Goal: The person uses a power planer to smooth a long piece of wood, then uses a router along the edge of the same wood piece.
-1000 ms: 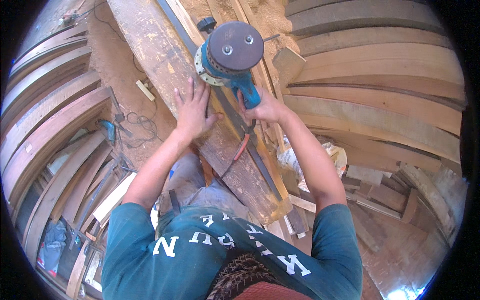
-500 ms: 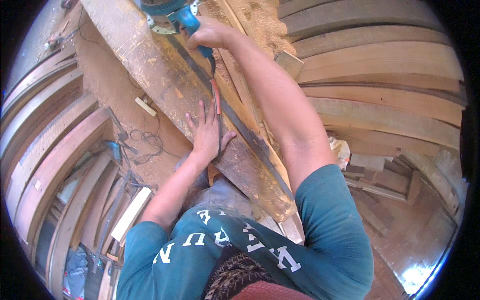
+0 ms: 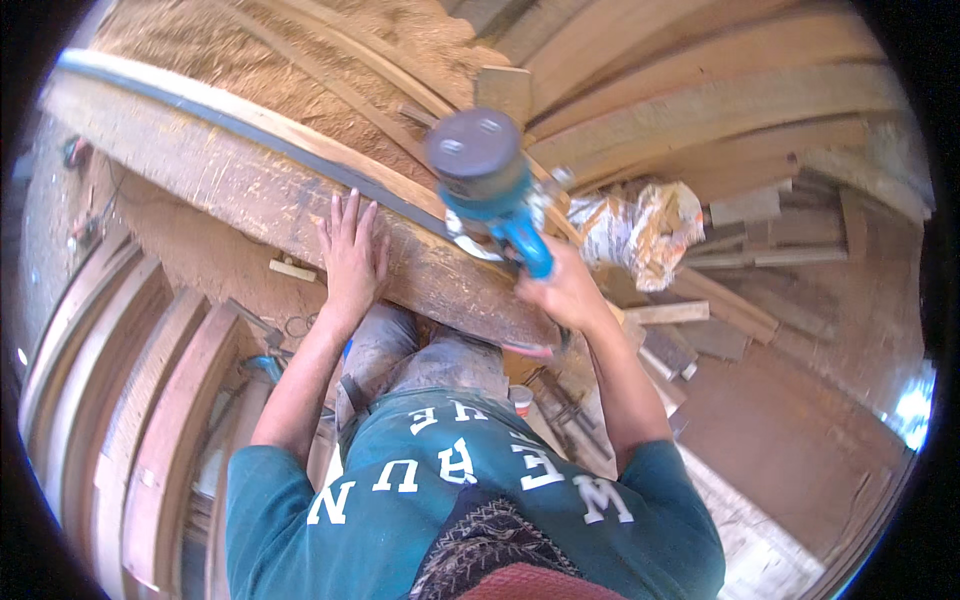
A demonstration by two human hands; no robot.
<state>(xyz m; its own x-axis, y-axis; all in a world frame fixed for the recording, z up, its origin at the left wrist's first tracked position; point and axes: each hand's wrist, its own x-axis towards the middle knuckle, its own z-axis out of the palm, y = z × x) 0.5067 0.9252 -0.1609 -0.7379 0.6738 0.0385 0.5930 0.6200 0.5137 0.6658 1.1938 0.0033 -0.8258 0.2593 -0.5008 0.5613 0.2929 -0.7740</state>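
Lower left, curved timbers (image 3: 165, 430) side by side; centre, left hand (image 3: 352, 260), grip spread flat on scuffed wooden bench (image 3: 270, 190), holding nothing; centre, blue router (image 3: 482, 160), round dark cap, motion-blurred; lower centre, small tub (image 3: 520, 398), contents unclear; right hand (image 3: 568, 285), grip closed round router handle; right, crumpled plastic sack (image 3: 645, 235).

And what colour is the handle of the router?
The router handle is blue, best seen in the head view.
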